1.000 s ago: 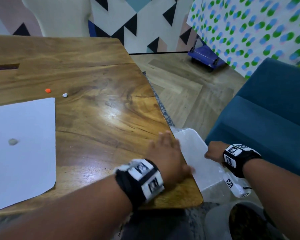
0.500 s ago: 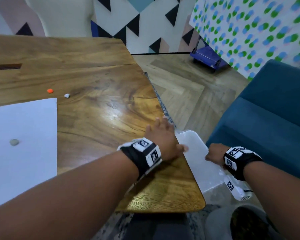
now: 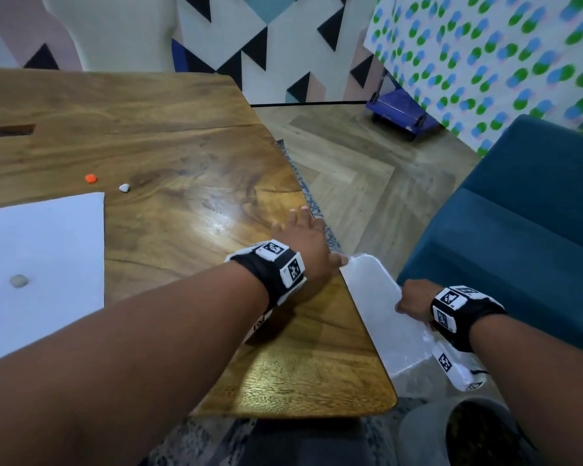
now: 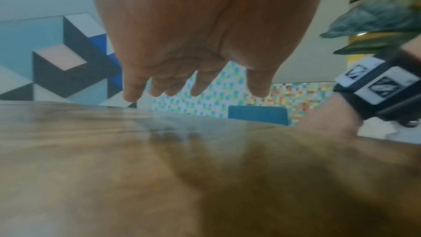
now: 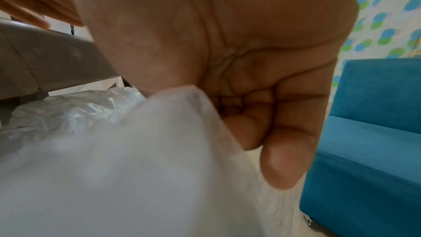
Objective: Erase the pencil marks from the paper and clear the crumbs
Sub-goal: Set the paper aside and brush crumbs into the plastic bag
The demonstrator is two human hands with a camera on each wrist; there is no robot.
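While our right hand (image 3: 413, 302) grips the tray (image 3: 381, 307) under the table (image 3: 189, 156) edge, we sweep crumbs with flat, unclenched left hand (image 3: 305, 243); paper (image 3: 41, 264) lies left; next, tip tray out.

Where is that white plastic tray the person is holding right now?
In the head view the white tray sits at the right, just off the wooden table's right edge and below its top, held by the right hand, with the left hand flat on the table beside it.
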